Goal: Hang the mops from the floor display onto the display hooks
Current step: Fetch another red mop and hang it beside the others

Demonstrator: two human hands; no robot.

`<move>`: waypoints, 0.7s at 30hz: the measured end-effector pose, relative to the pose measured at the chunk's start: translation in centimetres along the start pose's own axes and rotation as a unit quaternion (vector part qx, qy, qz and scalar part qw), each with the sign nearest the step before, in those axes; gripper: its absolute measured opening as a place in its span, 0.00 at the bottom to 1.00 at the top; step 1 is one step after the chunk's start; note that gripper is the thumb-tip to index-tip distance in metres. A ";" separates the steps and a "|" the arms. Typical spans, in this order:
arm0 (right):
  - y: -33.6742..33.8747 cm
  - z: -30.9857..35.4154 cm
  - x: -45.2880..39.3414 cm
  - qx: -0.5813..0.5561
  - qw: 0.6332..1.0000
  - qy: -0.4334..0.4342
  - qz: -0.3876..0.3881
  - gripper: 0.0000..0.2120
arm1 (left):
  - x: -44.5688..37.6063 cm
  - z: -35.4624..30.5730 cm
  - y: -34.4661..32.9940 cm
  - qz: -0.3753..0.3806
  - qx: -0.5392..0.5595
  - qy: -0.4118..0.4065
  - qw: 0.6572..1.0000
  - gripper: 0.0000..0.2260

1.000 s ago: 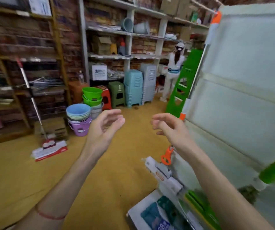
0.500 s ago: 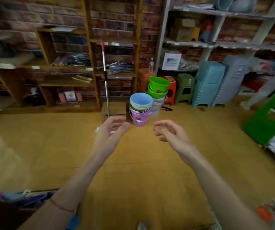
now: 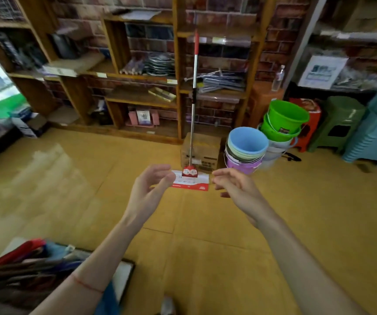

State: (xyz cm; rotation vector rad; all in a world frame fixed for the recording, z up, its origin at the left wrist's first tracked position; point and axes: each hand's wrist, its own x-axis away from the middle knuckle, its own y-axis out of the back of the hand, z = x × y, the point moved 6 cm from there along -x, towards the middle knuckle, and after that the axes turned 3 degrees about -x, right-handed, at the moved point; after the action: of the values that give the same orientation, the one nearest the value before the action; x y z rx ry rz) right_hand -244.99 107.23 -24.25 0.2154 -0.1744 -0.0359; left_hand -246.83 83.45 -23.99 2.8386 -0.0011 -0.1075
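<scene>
A flat mop (image 3: 192,105) stands upright straight ahead, its silver pole with a red top leaning against the wooden shelving. Its white and red head (image 3: 191,181) lies flat on the yellow floor. My left hand (image 3: 152,189) is raised in front of me with relaxed fingers and holds nothing; it overlaps the left end of the mop head in view but is nearer to me. My right hand (image 3: 234,186) hovers beside it, fingers loosely curled, empty. No display hooks are in view.
A cardboard box (image 3: 202,151) sits behind the mop head. Stacked buckets, blue on top (image 3: 246,144) and green (image 3: 285,119), stand to its right, with plastic stools (image 3: 339,121) beyond. Wooden shelving (image 3: 142,71) lines the brick wall. Bundled goods (image 3: 24,264) lie at lower left.
My view has swung left, away from the white panel and the mops beside it. The red-topped mop now stands centred and closer. Both hands stay raised and empty.
</scene>
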 end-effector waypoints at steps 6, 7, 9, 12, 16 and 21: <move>-1.5 0.4 -14.3 0.018 1.000 -0.008 0.017 0.06 | -14.4 3.5 -0.5 0.002 -0.006 0.010 1.000 0.19; -1.8 0.6 -17.0 0.020 1.000 -0.010 0.016 0.06 | -17.2 4.1 -0.4 0.004 -0.005 0.010 1.000 0.16; -2.0 1.4 -22.4 0.028 0.999 -0.020 0.007 0.06 | -22.8 4.8 -0.3 0.007 -0.002 0.015 1.000 0.15; -2.3 2.6 -30.1 0.025 0.999 -0.029 0.000 0.07 | -30.8 5.3 -0.1 0.017 -0.002 0.019 1.000 0.14; -2.0 4.0 -39.5 0.018 0.999 -0.040 -0.011 0.06 | -40.1 6.1 -0.2 0.027 -0.003 0.026 0.999 0.15; -1.1 4.2 -51.6 0.026 0.997 -0.059 -0.030 0.07 | -50.8 7.9 -0.5 0.021 -0.012 0.033 0.999 0.18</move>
State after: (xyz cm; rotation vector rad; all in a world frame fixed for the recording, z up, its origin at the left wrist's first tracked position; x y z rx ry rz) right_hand -296.50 108.11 -29.16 0.2708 -0.2866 -0.1040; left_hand -298.04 82.24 -27.88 2.8140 -0.0455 -0.0038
